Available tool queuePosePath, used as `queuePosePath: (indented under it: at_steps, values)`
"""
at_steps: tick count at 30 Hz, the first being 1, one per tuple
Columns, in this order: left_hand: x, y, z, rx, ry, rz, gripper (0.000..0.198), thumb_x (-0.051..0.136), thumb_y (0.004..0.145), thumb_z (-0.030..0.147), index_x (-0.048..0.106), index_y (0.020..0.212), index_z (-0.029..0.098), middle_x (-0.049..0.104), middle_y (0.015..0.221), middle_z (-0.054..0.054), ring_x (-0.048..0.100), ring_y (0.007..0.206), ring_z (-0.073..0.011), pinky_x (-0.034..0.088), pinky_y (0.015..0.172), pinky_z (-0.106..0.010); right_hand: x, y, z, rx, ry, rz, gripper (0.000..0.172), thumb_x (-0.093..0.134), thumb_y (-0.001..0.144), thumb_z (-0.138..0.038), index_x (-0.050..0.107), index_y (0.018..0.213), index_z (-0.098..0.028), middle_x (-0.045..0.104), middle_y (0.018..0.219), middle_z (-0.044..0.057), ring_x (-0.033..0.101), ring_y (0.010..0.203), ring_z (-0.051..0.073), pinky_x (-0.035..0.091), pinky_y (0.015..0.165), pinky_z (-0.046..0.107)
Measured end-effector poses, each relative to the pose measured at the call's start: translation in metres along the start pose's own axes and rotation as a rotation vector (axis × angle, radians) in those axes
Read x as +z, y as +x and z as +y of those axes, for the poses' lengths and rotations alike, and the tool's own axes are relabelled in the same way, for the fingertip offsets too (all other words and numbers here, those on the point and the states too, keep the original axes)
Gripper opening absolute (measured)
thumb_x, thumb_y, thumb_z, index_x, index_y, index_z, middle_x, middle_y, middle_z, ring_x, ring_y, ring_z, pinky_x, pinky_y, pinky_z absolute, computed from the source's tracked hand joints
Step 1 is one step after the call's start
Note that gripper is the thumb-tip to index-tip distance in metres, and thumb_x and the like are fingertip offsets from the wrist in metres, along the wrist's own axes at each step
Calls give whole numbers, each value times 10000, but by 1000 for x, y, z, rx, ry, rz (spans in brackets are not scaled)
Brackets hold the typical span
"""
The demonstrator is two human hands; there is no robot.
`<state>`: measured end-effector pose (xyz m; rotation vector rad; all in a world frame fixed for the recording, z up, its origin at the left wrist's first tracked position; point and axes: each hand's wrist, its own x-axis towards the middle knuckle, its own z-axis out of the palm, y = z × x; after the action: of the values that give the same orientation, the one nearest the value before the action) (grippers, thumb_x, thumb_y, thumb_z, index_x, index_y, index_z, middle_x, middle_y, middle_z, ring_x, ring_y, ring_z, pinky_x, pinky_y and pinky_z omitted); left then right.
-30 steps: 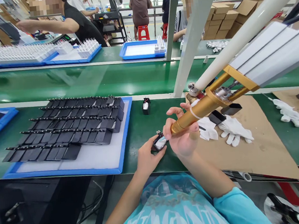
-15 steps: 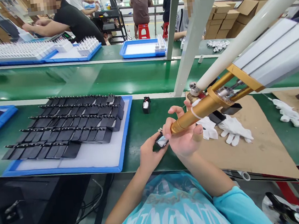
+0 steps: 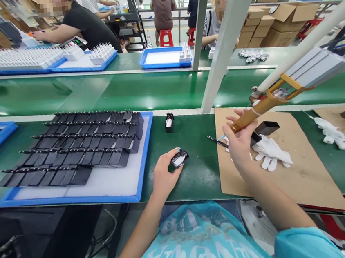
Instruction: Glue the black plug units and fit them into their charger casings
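Note:
My left hand point(image 3: 164, 175) is closed around a small black plastic housing point(image 3: 180, 159) with a white part inside, held low over the green bench. My right hand point(image 3: 240, 140) grips the front of a gold dispensing gun point(image 3: 252, 114), whose thin blue tip points left and down. A black pen-like tool point(image 3: 213, 139) lies under that tip at the edge of the brown cardboard. Between the tray and the cardboard, a second black housing point(image 3: 169, 122) with white inside stands on the bench.
At left a blue tray point(image 3: 141, 165) carries rows of black housings point(image 3: 78, 145). White gloves point(image 3: 272, 151) and an open black case point(image 3: 267, 127) lie on the cardboard point(image 3: 307, 180). A slanted white post point(image 3: 216, 75) rises behind. Co-workers sit beyond the far bench.
My right hand has carried the dispensing gun right, away from the housing in my left hand. The left hand has shifted slightly left with the housing, and the pen-like tool has come into sight.

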<state>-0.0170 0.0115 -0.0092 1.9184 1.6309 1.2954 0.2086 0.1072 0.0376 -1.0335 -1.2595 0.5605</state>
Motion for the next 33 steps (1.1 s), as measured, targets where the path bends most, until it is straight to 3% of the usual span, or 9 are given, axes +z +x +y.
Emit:
queuePosePath:
  at_steps: [4, 8, 12, 14, 18, 23, 26, 29, 33]
  values:
    - [5, 10, 7, 4, -16, -6, 384, 652, 845, 221, 584, 1221, 258, 693, 1162, -47, 653, 1054, -206, 559, 888, -350, -25, 18, 27, -11, -161, -53, 736, 589, 825, -290, 181, 1432, -378, 403, 1424, 96, 529, 1252, 233, 474, 1005, 473]
    - [10, 18, 11, 28, -27, 7, 389, 656, 841, 205, 583, 1219, 262, 691, 1170, -39, 647, 1062, -200, 550, 899, -338, -40, 23, 36, -71, -284, -47, 776, 543, 857, -290, 102, 1492, -354, 334, 1503, 110, 395, 1395, 252, 409, 1076, 534]
    - [14, 20, 9, 19, -27, 20, 375, 657, 848, 221, 587, 1214, 264, 688, 1175, -37, 650, 1053, -198, 539, 911, -333, -49, 14, 29, -255, -496, 121, 612, 597, 838, -303, 346, 1394, -253, 424, 1387, 151, 442, 1320, 294, 445, 1017, 537]
    - [15, 18, 5, 2, -24, 20, 377, 660, 851, 236, 588, 1220, 267, 689, 1173, -36, 652, 1045, -198, 539, 908, -332, -51, 10, 26, -307, -590, -13, 437, 574, 862, -300, 464, 1281, -240, 561, 1174, 127, 577, 1098, 267, 515, 884, 466]
    - [14, 16, 0, 4, -6, 11, 379, 657, 856, 235, 587, 1227, 267, 685, 1181, -43, 645, 1049, -204, 537, 907, -346, -49, 7, 33, -221, -770, -541, 196, 524, 909, -334, 606, 1077, -276, 662, 917, 67, 630, 792, 235, 510, 673, 378]
    - [12, 16, 1, 48, 10, 33, 380, 655, 855, 187, 586, 1218, 272, 677, 1208, -46, 621, 1081, -208, 514, 941, -374, -43, 4, 42, -183, -911, -703, 125, 544, 902, -283, 638, 875, -204, 689, 931, 117, 636, 870, 283, 481, 744, 415]
    - [11, 16, 1, 59, 8, 43, 379, 653, 849, 159, 593, 1206, 272, 671, 1224, -47, 607, 1102, -210, 500, 955, -384, -41, 0, 33, -90, -711, -656, 115, 566, 910, -296, 605, 978, -212, 712, 981, 96, 659, 889, 251, 505, 757, 402]
    - [11, 16, 1, 63, 0, 40, 388, 651, 847, 151, 592, 1213, 268, 667, 1226, -51, 600, 1107, -212, 498, 951, -386, -41, -8, 20, 116, -231, -596, 321, 612, 894, -327, 514, 1193, -266, 708, 901, 30, 668, 729, 170, 529, 577, 290]
    - [12, 15, 2, 75, 6, 31, 393, 659, 846, 157, 588, 1219, 258, 670, 1215, -57, 598, 1098, -208, 502, 939, -375, -37, -20, 6, 315, 290, -784, 158, 527, 950, -307, 627, 1066, -269, 693, 891, 21, 648, 641, 109, 547, 536, 238]
